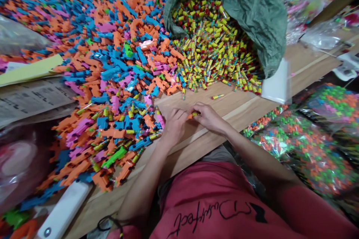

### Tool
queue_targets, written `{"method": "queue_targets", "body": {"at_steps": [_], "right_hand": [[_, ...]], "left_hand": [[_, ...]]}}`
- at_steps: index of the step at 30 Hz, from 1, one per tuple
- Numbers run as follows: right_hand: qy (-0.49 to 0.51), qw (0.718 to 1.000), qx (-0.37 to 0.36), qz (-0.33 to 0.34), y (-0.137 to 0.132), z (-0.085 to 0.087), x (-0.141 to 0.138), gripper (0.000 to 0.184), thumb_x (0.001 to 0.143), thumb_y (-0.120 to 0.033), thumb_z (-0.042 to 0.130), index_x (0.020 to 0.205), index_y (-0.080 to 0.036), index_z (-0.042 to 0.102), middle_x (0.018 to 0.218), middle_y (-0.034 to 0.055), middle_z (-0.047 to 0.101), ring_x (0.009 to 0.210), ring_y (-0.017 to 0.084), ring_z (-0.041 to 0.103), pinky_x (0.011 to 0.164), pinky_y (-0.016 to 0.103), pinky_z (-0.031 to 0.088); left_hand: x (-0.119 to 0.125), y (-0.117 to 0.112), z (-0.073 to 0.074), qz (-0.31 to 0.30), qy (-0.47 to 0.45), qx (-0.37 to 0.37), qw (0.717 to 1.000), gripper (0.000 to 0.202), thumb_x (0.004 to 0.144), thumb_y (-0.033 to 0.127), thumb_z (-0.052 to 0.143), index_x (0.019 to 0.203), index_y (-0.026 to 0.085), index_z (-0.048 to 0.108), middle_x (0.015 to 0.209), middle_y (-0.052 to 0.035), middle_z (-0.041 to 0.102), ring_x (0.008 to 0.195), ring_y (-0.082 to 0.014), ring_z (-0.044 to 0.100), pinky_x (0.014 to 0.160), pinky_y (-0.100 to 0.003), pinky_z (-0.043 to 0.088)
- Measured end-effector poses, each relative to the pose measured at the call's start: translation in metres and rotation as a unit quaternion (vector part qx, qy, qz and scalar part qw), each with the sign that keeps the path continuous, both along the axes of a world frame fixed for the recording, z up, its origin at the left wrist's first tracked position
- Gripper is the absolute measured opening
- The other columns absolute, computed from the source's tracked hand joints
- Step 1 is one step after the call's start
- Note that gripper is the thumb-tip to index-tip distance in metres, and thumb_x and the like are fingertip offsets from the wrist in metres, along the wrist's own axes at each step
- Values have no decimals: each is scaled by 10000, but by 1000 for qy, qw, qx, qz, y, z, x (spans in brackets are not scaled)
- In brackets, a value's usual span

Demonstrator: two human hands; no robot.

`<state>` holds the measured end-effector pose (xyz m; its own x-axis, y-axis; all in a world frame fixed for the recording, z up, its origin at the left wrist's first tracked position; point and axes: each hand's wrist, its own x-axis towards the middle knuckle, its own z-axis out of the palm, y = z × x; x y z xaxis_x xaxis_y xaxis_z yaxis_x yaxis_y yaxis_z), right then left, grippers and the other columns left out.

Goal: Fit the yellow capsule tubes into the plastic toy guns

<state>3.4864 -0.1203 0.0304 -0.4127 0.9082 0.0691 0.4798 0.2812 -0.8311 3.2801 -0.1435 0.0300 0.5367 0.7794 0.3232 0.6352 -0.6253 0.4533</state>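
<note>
The left hand (174, 127) and right hand (209, 117) meet low over the table (241, 108), their fingertips pinching a small yellow-and-orange plastic piece (195, 114); close, steady fingertip control suits something this tiny. At 1 o'clock, yellow-and-red plastic tubes (215, 44) spill from a green sack (238, 11). Orange-and-blue plastic pieces (112, 63) heap at 10 o'clock; filled clear plastic bags (305, 149) lie at 4 o'clock.

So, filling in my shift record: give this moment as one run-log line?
left hand | right hand | both on small yellow-red plastic tube | over pale wooden table
</note>
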Motion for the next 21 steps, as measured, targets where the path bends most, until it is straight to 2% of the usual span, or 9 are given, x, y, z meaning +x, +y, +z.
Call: {"method": "queue_targets", "body": {"at_steps": [5, 8, 11, 13, 15, 16, 18, 20, 21], "right_hand": [[3, 1000, 19, 3, -2, 2, -7, 277, 829, 1, 554, 950, -193, 712, 952, 37, 634, 891, 194, 601, 792, 300, 442], [46, 998, 18, 25, 0, 8, 0, 212, 902, -128, 641, 1092, -196, 708, 1044, 56, 658, 962, 206, 628, 857, 321, 489], [57, 997, 40, -33, 11, 7, 32, 349, 922, -282, 697, 1264, -221, 670, 1195, 90, 646, 987, 226, 646, 880, 373, 534], [17, 993, 69, -96, 21, -1, 63, 310, 933, -319, 667, 1225, -219, 696, 1180, 106, 646, 960, 247, 647, 856, 408, 546], [-59, 984, 106, -127, 31, -12, 90, 232, 944, -310, 617, 1111, -202, 737, 1105, 125, 663, 994, 291, 636, 891, 459, 533], [-95, 979, 119, -132, 35, -17, 99, 219, 945, -300, 597, 1068, -196, 746, 1074, 136, 672, 1013, 312, 630, 918, 483, 519], [-150, 971, 136, -127, 39, -27, 106, 222, 947, -292, 571, 1029, -193, 752, 1042, 150, 686, 1034, 338, 624, 948, 507, 498], [-181, 966, 145, -111, 39, -34, 100, 251, 966, -307, 542, 1037, -190, 752, 1022, 155, 688, 1017, 339, 625, 930, 496, 499], [-190, 965, 150, -101, 37, -36, 95, 271, 979, -321, 524, 1043, -187, 751, 1010, 155, 684, 1006, 334, 626, 915, 484, 501]], "left_hand": [[9, -1, 3, 1, 12, 19, 1000, 392, 958, 52, 419, 1242, 174, 659, 1116, -108, 705, 1052, -268, 572, 926, -419, 511], [-18, 3, 24, 32, -5, 43, 999, 335, 963, 73, 439, 1167, 198, 674, 1080, -85, 716, 1015, -248, 611, 887, -396, 517], [-80, 3, 67, 185, -11, 111, 976, 216, 979, 175, 521, 1095, 230, 694, 1061, -70, 719, 1038, -267, 640, 931, -436, 510], [-123, 3, 97, 319, 16, 145, 937, 251, 935, 285, 648, 1179, 261, 702, 1155, -82, 704, 1155, -333, 611, 1040, -532, 468], [-145, 8, 115, 404, 20, 165, 899, 407, 870, 338, 734, 1270, 278, 693, 1272, -100, 664, 1261, -388, 548, 1103, -600, 416], [-145, 14, 116, 415, 7, 166, 895, 421, 863, 337, 736, 1277, 267, 697, 1285, -108, 656, 1267, -387, 543, 1100, -596, 423], [-123, 33, 105, 382, -33, 130, 914, 314, 912, 287, 661, 1211, 214, 724, 1205, -114, 684, 1176, -327, 601, 1026, -513, 494], [-82, 57, 82, 318, -41, 12, 947, 249, 963, 208, 552, 1135, 175, 728, 1052, -103, 732, 1001, -262, 667, 920, -414, 532], [-59, 68, 69, 303, -29, -63, 951, 258, 974, 190, 533, 1155, 169, 715, 1018, -105, 741, 948, -249, 683, 867, -373, 533]]}}
